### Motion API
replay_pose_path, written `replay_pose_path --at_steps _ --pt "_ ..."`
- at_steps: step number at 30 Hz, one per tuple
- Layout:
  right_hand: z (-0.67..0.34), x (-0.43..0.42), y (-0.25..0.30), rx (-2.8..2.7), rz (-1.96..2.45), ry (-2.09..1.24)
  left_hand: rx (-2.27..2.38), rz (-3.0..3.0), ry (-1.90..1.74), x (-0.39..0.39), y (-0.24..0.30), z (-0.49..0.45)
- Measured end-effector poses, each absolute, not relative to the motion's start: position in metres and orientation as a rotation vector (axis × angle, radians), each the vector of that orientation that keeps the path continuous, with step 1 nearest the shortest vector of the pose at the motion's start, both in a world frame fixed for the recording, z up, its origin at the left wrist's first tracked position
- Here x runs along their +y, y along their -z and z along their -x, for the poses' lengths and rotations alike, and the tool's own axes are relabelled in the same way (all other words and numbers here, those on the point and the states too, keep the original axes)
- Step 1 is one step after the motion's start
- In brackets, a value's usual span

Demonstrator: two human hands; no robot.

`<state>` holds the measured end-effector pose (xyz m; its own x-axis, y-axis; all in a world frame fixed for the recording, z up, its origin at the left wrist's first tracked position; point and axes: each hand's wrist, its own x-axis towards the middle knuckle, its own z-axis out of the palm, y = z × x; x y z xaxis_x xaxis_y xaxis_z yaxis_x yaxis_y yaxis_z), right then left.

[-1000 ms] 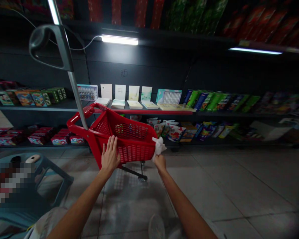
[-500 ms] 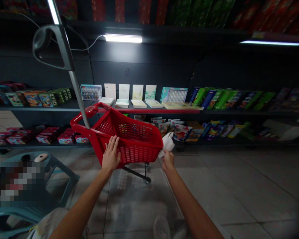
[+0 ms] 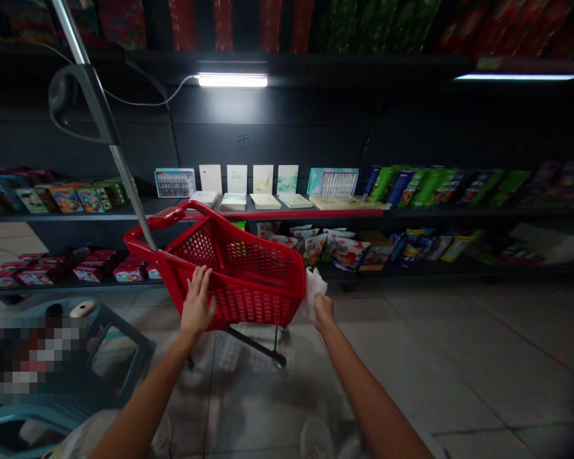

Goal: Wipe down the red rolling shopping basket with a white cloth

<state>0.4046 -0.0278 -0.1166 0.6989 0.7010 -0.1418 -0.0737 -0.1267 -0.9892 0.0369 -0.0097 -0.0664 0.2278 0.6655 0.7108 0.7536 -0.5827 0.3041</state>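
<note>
A red plastic shopping cart (image 3: 253, 303) with a perforated basket stands in front of me, its handle to the left. My left hand (image 3: 198, 305) lies on the near rim of the basket, fingers stretched out and resting against the red plastic. A crumpled white cloth (image 3: 314, 287) is gripped in my right hand (image 3: 323, 310), at the right end of the basket. The cloth is up against the basket's end wall; part of it is hidden by my fingers. A metal pole (image 3: 127, 175) with a grey loop handle (image 3: 83, 105) rises from the cart's handle end.
Behind the cart, a shelf holds upright booklets (image 3: 263, 180) and green and blue snack bags (image 3: 430, 186). Lower down are more snack bags (image 3: 350, 252) and red boxes (image 3: 95, 264). A blue-grey plastic stool (image 3: 138, 350) stands at the left. Tiled floor (image 3: 411, 363) extends right.
The cart has shifted slightly left in view, my left hand with it. My right hand and the cloth have moved a little down along the basket's end.
</note>
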Motion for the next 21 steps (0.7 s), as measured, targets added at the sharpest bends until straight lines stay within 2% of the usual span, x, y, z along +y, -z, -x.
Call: replay_pose_path --at_steps 4,7,10,13,15,18,21 --pt "-0.386 -0.018 0.125 -0.461 1.534 -0.822 -1.412 2.298 1.305 -0.014 0.064 -0.036" --pt "-0.375 -0.005 0.119 -0.376 1.327 -0.895 -1.460 2.275 1.287 -0.018 0.062 -0.041" --pt "-0.380 0.003 0.099 -0.394 1.166 -0.717 -1.510 2.269 1.255 -0.020 0.060 -0.046" --pt "-0.391 -0.001 0.083 -0.719 1.386 -0.475 -1.547 2.267 1.234 -0.022 0.058 -0.049" --pt "-0.395 -0.005 0.082 -0.931 1.618 -0.444 -1.559 2.267 1.216 -0.023 0.059 -0.050" --pt "-0.396 -0.008 0.093 -1.021 1.803 -0.609 -1.569 2.271 1.183 -0.024 0.060 -0.051" --pt "-0.393 -0.007 0.111 -0.826 1.740 -0.878 -1.559 2.296 1.169 -0.023 0.062 -0.051"
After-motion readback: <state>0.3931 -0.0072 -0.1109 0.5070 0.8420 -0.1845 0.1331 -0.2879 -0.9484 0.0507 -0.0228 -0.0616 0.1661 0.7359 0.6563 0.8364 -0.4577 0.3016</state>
